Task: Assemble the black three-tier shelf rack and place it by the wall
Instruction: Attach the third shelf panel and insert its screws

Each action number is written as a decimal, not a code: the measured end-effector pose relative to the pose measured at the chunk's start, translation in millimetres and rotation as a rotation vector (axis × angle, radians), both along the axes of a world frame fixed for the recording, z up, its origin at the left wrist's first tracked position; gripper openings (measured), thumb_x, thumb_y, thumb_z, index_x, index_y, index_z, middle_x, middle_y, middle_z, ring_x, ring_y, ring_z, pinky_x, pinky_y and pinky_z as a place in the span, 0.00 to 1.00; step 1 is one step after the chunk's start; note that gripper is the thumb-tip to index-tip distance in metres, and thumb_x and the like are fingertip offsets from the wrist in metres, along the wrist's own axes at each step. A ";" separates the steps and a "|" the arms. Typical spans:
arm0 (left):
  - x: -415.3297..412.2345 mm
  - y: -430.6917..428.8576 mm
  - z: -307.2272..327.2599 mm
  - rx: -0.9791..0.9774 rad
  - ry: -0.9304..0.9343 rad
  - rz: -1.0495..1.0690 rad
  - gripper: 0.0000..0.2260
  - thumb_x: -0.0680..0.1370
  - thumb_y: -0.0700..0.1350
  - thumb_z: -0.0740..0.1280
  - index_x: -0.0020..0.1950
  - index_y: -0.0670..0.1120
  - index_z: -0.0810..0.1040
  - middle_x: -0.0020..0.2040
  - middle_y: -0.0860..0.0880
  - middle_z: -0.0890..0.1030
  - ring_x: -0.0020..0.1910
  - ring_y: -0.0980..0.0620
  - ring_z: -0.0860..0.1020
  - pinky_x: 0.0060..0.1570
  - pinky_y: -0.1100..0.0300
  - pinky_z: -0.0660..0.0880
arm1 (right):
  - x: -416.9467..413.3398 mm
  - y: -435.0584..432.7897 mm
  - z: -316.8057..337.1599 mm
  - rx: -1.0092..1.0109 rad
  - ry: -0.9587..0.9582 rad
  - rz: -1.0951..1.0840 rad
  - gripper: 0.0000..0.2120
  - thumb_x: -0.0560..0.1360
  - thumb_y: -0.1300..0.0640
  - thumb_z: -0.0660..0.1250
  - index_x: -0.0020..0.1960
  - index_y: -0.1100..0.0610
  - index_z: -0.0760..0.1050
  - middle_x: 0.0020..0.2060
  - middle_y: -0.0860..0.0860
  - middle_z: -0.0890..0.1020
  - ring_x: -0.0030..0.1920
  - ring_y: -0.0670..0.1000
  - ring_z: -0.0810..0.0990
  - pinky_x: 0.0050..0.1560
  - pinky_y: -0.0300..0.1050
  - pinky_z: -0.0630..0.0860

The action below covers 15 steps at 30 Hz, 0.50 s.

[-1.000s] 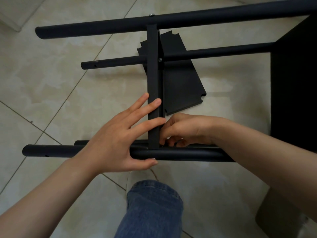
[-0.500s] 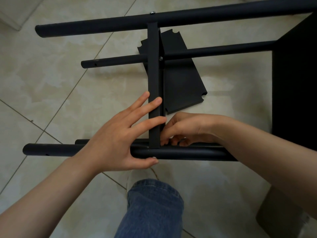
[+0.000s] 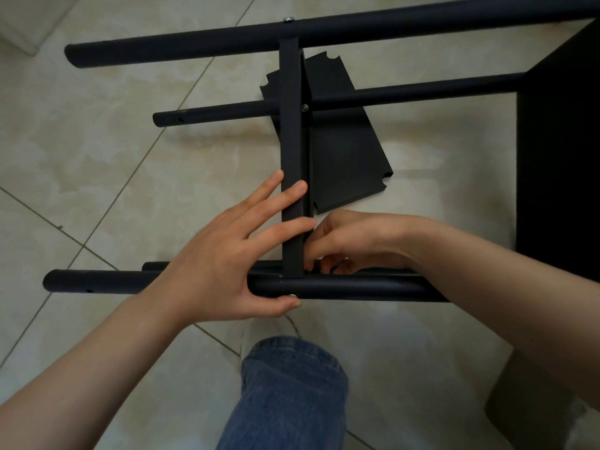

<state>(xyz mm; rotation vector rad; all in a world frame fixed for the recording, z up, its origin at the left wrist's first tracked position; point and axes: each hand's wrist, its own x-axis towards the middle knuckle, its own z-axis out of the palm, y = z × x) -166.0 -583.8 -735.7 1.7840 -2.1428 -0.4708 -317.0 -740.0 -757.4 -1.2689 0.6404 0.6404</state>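
Tiled floor (image 3: 97, 164); left hand (image 3: 224, 264) presses rack crossbar (image 3: 290, 125).

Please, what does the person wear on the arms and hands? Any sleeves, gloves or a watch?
The left forearm and right forearm are bare, no sleeves in view. The left hand and right hand have no gloves, and no watch or bracelet shows on either wrist.

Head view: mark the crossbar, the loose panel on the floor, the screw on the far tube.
crossbar (image 3: 292, 141), head view, flat top face
loose panel (image 3: 344, 164), head view, panel centre
screw (image 3: 288, 19), head view, screw head
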 end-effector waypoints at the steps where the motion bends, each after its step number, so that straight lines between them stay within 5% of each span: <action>1: -0.1 -0.2 -0.2 -0.002 0.000 0.000 0.35 0.72 0.62 0.72 0.75 0.48 0.70 0.82 0.46 0.59 0.82 0.43 0.52 0.73 0.46 0.65 | -0.3 -0.2 -0.6 -0.003 0.003 -0.005 0.09 0.73 0.55 0.71 0.34 0.52 0.83 0.35 0.48 0.82 0.36 0.45 0.76 0.41 0.38 0.73; 15: -0.7 0.1 0.2 0.003 0.003 0.007 0.35 0.72 0.62 0.72 0.75 0.47 0.71 0.82 0.46 0.59 0.82 0.44 0.52 0.72 0.47 0.67 | -1.1 -1.4 -0.1 -0.030 0.012 0.011 0.07 0.74 0.52 0.71 0.44 0.56 0.83 0.39 0.48 0.84 0.40 0.47 0.78 0.48 0.43 0.74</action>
